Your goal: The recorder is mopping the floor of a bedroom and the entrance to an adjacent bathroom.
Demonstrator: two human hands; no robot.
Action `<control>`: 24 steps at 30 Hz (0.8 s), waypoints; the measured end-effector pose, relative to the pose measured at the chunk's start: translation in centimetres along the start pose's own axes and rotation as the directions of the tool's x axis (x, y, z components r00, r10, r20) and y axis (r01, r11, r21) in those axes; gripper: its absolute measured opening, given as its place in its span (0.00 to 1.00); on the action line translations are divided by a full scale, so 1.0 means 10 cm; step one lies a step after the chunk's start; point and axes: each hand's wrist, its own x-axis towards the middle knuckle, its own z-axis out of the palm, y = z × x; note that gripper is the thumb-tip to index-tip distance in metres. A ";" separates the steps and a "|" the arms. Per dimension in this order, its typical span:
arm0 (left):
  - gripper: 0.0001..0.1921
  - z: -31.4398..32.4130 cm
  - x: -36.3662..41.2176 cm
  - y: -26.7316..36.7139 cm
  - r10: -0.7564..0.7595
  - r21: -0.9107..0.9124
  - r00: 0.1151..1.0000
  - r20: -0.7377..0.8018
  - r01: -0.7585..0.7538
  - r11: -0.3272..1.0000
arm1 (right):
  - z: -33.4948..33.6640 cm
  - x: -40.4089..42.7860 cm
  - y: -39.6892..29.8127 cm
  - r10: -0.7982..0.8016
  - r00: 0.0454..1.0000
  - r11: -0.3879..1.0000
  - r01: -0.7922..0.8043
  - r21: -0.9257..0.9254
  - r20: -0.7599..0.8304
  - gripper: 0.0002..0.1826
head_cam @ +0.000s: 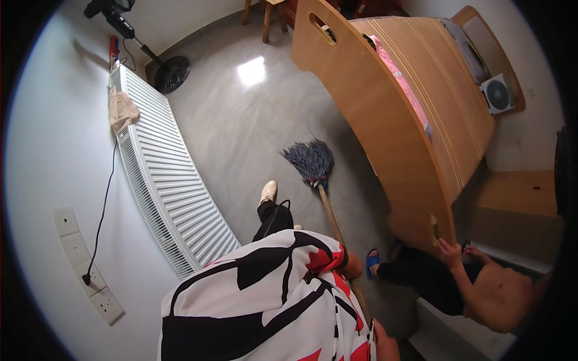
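Note:
A mop with dark grey-blue strands rests on the grey floor, its wooden handle running back along the right side of my patterned shirt. My left hand is closed round the handle beyond my sleeve. Nearer to me, my right hand is at the upper part of the handle, partly cut off by the frame's lower edge and my clothing. One of my cream shoes stands left of the mop head, beside a dark cable loop at my trouser leg.
A white radiator with a beige cloth lines the left wall. A bed with a wooden footboard stands right. Another person has a hand on the footboard's near end. A pedestal fan and wooden stool stand farther off.

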 end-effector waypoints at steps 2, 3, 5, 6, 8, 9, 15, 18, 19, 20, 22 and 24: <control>0.10 0.02 -0.08 0.08 0.009 -0.056 1.000 0.001 -0.009 0.998 | -0.12 -0.08 -0.15 0.064 0.997 0.991 -0.067 0.119 0.031 0.21; 0.09 0.03 -0.16 0.09 -0.002 -0.085 1.000 -0.015 0.000 0.996 | -0.15 -0.09 -0.21 0.044 0.999 0.995 -0.046 0.090 0.030 0.20; 0.09 -0.01 -0.34 0.07 -0.046 -0.112 0.995 -0.083 0.036 0.993 | -0.17 -0.05 -0.26 0.017 0.999 0.999 -0.019 0.040 0.031 0.19; 0.09 -0.04 -0.45 0.04 -0.078 -0.122 0.988 -0.130 0.063 0.991 | -0.14 0.05 -0.17 -0.111 0.994 0.993 0.111 0.047 0.004 0.20; 0.09 -0.12 -0.67 -0.08 -0.170 -0.131 0.955 -0.242 0.142 0.981 | -0.09 0.32 -0.07 -0.248 0.968 0.968 0.249 0.035 -0.029 0.21; 0.08 -0.15 -0.78 -0.18 -0.221 -0.133 0.924 -0.312 0.188 0.973 | -0.07 0.53 -0.06 -0.288 0.956 0.953 0.292 0.079 -0.058 0.28; 0.04 -0.12 -1.96 -1.26 -0.597 -0.251 0.432 -0.676 0.627 0.738 | -0.11 1.58 -1.45 -0.474 0.879 0.870 0.461 0.177 0.040 0.33; 0.04 -0.16 -2.86 -1.62 -0.680 -0.329 0.181 -0.711 0.768 0.549 | 0.01 2.16 -2.41 -0.579 0.801 0.812 0.584 0.013 0.152 0.33; 0.04 -0.18 -3.03 -1.68 -0.691 -0.348 0.129 -0.711 0.789 0.506 | 0.07 2.32 -2.71 -0.615 0.770 0.774 0.630 -0.057 0.169 0.33; 0.04 -0.15 -3.16 -1.69 -0.703 -0.370 0.098 -0.704 0.794 0.481 | 0.16 2.46 -3.02 -0.637 0.750 0.741 0.659 -0.128 0.176 0.33; 0.08 -0.15 -3.44 -1.74 -0.614 -0.450 -0.152 -0.774 0.815 0.366 | 0.31 2.68 -3.45 -0.674 0.716 0.688 0.698 -0.199 0.181 0.34; 0.09 -0.04 -3.66 -1.74 -0.606 -0.507 -0.245 -0.757 0.806 0.307 | 0.50 2.79 -3.67 -0.854 0.506 0.389 0.776 -0.496 0.122 0.35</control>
